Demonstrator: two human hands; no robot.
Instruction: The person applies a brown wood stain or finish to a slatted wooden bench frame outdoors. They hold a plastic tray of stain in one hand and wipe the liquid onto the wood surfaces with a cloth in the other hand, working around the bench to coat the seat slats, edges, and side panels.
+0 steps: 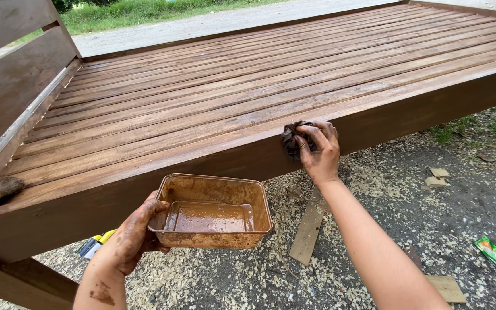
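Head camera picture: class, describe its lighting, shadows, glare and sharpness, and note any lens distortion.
Head view: soft, even daylight, with only faint shadow under the wooden frame; the liquid in the tray, held by the left hand, shows a mild sheen rather than harsh glare; the right hand and rag are sharp, with no motion blur; the wide lens makes the slats fan out towards the edges.

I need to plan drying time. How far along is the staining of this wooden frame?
The top slats already look evenly dark and glossy. In hand: the right hand presses a stained rag on the side rail, while the left hand holds the tray, with a shallow layer of brown stain. The headboard planks look paler, perhaps uncoated.
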